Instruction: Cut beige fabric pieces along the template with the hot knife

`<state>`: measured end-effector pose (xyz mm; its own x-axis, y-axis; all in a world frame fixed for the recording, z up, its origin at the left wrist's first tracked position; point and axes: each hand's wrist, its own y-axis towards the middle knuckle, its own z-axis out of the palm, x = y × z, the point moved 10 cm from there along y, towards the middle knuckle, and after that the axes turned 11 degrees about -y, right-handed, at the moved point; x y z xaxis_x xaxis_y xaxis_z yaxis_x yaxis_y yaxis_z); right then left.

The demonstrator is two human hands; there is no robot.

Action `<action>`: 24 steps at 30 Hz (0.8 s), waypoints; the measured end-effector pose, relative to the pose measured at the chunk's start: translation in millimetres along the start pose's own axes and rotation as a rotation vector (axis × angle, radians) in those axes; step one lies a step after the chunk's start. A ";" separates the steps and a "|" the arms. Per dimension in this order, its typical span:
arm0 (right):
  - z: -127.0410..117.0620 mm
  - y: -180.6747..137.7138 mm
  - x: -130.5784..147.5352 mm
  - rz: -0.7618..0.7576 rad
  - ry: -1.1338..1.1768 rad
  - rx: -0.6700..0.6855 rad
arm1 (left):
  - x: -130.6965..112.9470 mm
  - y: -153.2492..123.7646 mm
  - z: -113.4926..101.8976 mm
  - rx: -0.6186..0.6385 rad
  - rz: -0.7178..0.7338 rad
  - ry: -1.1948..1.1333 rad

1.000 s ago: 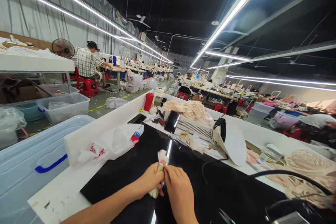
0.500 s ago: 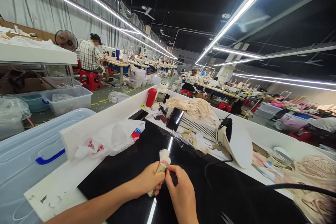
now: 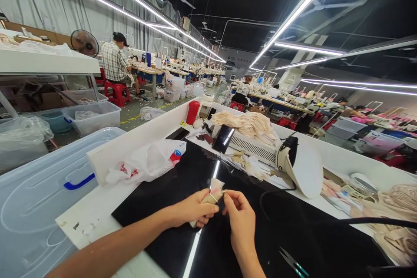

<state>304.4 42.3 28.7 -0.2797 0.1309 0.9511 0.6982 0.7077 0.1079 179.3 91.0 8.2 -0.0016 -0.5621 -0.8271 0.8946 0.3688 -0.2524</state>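
my left hand [image 3: 195,212] holds a cloth bundle [image 3: 215,186] in closed fingers, steady above the black mat [image 3: 156,200], so my right hand [image 3: 243,223] fingers pinch its thin band [image 3: 215,197].

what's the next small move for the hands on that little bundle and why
Probably draw the thin strand snug around the bundle. The left hand grips the pale bundle's lower part above the black mat, the right hand pinches the strand beside it, and the top flares loose.
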 end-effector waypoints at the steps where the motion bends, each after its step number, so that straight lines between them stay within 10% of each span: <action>1: 2.9 0.0 -1.1 0.017 0.049 0.016 | -1.2 -0.7 1.0 0.007 0.004 -0.007; 24: 14.1 -5.3 -2.7 0.109 0.141 0.125 | -2.0 3.2 -9.0 0.096 0.039 -0.029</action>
<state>292.2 48.0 21.6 -0.1064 0.1190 0.9872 0.6299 0.7763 -0.0257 178.2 100.0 4.4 0.0462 -0.5705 -0.8200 0.9324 0.3192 -0.1696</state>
